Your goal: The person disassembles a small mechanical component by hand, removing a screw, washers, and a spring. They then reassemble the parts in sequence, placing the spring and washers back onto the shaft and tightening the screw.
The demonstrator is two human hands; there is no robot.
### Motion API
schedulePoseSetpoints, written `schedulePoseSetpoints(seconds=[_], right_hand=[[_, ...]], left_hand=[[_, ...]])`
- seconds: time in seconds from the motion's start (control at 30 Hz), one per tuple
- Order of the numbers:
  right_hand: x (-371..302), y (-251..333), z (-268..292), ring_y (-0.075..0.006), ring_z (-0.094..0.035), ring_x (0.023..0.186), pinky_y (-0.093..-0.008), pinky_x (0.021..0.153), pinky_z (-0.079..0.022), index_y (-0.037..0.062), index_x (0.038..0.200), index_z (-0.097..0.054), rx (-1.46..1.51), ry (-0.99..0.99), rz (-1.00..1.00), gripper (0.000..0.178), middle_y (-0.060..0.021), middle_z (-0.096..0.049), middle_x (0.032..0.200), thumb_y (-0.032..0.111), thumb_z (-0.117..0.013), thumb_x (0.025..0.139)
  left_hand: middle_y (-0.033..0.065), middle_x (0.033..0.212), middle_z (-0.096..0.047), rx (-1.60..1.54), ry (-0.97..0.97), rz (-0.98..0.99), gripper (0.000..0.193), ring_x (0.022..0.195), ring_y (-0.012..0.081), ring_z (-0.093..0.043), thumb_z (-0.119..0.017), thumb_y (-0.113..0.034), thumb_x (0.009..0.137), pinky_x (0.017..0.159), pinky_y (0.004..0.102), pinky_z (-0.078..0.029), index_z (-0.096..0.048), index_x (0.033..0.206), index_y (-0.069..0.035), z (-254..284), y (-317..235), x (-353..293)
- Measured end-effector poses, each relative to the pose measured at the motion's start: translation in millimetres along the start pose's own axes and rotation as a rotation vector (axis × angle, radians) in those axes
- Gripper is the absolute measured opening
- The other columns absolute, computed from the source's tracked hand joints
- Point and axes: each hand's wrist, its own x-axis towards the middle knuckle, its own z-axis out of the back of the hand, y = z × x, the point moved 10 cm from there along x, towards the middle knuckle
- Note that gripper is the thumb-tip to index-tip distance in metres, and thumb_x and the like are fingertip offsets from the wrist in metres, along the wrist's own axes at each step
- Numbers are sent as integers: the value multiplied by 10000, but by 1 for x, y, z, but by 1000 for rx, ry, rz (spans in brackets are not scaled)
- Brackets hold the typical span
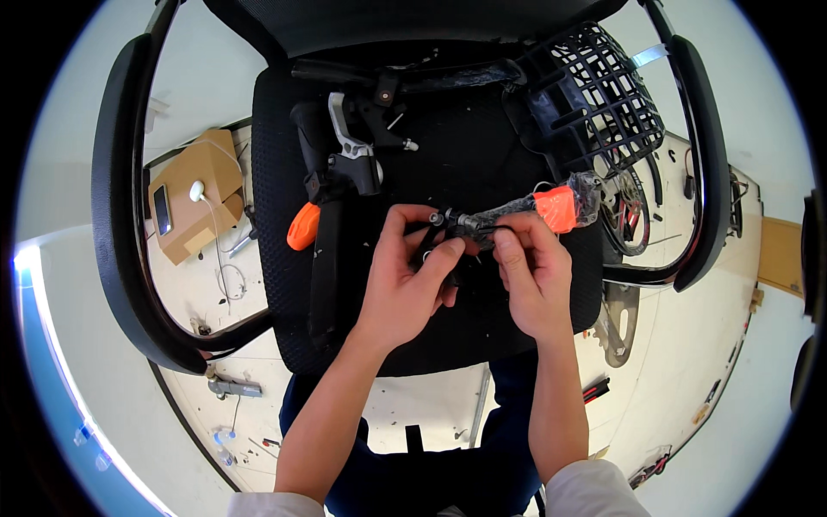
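Both hands hold a plastic-wrapped black bar (504,211) over the chair seat. Its right end carries an orange piece (556,209) under clear film, and small metal fittings show at its left end. My left hand (412,277) is closed round that left end, thumb against the dark parts. With thumb and fingers pinched, my right hand (531,274) grips a thin black strand near the bar's middle. Left of my hands on the seat lie a silver brake lever (346,129), a black handlebar grip (312,138) and an orange reflector-like piece (303,227).
The black office chair (457,336) has armrests at left (121,207) and right (702,164). A black wire basket (603,95) sits at the seat's back right. On the floor are a cardboard box (211,168) with a phone (162,210), a wheel (633,211) and scattered tools.
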Motion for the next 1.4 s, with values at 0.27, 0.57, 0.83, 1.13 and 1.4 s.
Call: schedulePoseSetpoints(seconds=[0.27, 0.57, 0.83, 1.13, 1.4], right_hand=[[-2, 17, 3, -77, -533, 559, -220, 527, -409, 9, 933, -597, -263, -71, 213, 45, -51, -608, 680, 28, -615, 896], [-5, 33, -13, -281, -641, 642, -324, 581, -510, 1, 938, -606, -463, -76, 392, 96, -123, -648, 797, 28, -651, 857], [-12, 43, -25, -228, -546, 641, -333, 598, -482, 12, 911, -664, -621, 115, 663, 197, -65, -605, 777, 43, -739, 731], [-18, 45, -16, -204, -527, 654, -304, 630, -424, 26, 795, -676, -546, 111, 655, 166, -39, -589, 694, 36, -726, 637], [-17, 55, -4, -200, -445, 577, -323, 631, -353, 63, 578, -520, -584, 96, 664, 157, -24, -492, 578, 71, -665, 516]], left_hand=[[116, 918, -654, 7, 2, 43, 297, 548, 69, -505, -575, -105, 927, 441, 201, -414, -359, 1116, -31, -2, 7, 1], [108, 866, -644, 18, -74, -1, 262, 511, 73, -485, -562, -118, 937, 423, 202, -390, -365, 1084, -29, 6, 7, -1], [118, 810, -656, 124, 26, 239, 203, 452, 82, -459, -571, -124, 904, 418, 208, -362, -439, 1017, -19, 21, 15, -5], [101, 813, -652, 274, 118, 163, 281, 525, 76, -507, -611, -83, 866, 475, 222, -406, -450, 1082, -5, 15, 18, -4], [138, 869, -654, 551, 143, 2, 329, 785, 164, -624, -634, -55, 832, 629, 268, -470, -435, 1089, -6, 19, 5, -2]])
